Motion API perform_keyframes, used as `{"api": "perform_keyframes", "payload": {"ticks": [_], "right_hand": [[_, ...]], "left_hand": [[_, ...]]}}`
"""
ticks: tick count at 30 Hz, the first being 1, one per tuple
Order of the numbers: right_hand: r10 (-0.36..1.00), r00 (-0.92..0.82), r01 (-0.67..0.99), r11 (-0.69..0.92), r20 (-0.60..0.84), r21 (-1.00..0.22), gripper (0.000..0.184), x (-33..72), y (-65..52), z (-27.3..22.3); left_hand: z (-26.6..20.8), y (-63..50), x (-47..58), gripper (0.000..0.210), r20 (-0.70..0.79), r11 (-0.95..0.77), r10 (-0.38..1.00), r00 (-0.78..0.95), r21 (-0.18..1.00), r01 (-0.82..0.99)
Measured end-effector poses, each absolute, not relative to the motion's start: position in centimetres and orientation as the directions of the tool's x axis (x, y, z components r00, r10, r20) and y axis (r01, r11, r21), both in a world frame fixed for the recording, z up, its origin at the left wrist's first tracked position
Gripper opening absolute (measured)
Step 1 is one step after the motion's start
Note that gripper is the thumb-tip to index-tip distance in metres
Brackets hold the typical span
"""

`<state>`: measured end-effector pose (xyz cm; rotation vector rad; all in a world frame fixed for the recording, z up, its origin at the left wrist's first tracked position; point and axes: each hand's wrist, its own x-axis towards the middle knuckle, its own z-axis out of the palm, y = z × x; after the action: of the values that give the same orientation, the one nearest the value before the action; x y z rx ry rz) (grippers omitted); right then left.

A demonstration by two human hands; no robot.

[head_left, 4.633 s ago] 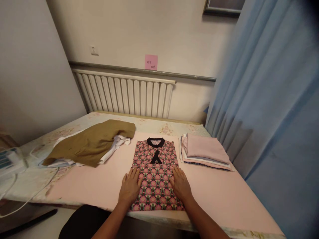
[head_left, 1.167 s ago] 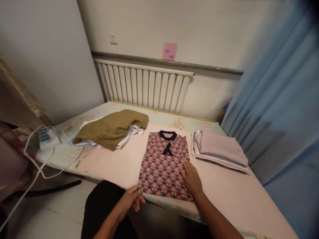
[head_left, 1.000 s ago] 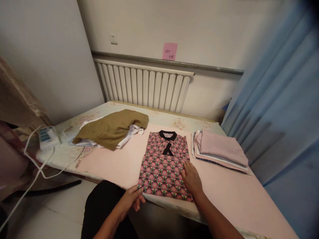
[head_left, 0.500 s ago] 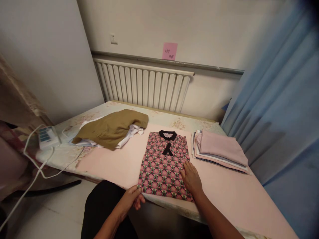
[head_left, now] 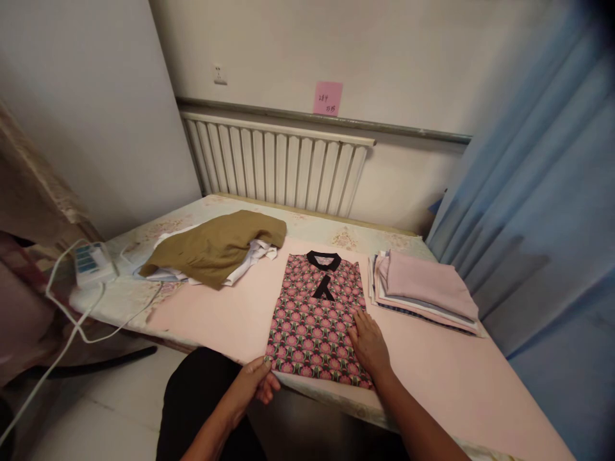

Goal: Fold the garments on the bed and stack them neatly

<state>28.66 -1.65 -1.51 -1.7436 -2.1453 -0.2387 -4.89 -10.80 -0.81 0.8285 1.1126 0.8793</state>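
Observation:
A folded shirt (head_left: 312, 333) lies flat in front of me, pink floral on dark cloth with a black collar and a black tie strip. Its lower left corner is pinched between the thumb and fingers of my left hand (head_left: 257, 381), at the table's front edge. My right hand (head_left: 369, 342) rests open on the shirt's right side, palm down with fingers stretched out. The collar end points away from me.
To the right is a stack of folded clothes (head_left: 427, 282), pink on top. An olive garment (head_left: 221, 243) lies heaped over white ones at left. A power strip (head_left: 93, 266) with white cables sits at the table's left end. A radiator (head_left: 278, 163) stands behind; a blue curtain (head_left: 542, 211) hangs at right.

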Motion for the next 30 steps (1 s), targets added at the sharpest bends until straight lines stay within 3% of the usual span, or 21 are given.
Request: {"api": "perform_keyframes", "payload": {"ticks": [3, 10, 30], "right_hand": [[0.906, -0.181, 0.969, 0.231, 0.382, -0.089, 0.051, 28.7, -1.6, -1.5], [0.902, -0.188, 0.968, 0.236, 0.389, -0.079, 0.051, 28.7, -1.5, -1.7], [0.903, -0.181, 0.970, 0.230, 0.390, -0.082, 0.049, 28.7, -1.5, -1.8]], "left_hand": [[-0.1, -10.9, -5.4, 0.052, -0.419, 0.481, 0.861, 0.287, 0.854, -0.196], [0.9, -9.5, -7.1, 0.053, -0.503, 0.614, 0.698, 0.510, 0.787, -0.065], [0.4, -10.1, -5.7, 0.051, -0.535, 0.627, 0.754, 0.382, 0.760, -0.174]]}}
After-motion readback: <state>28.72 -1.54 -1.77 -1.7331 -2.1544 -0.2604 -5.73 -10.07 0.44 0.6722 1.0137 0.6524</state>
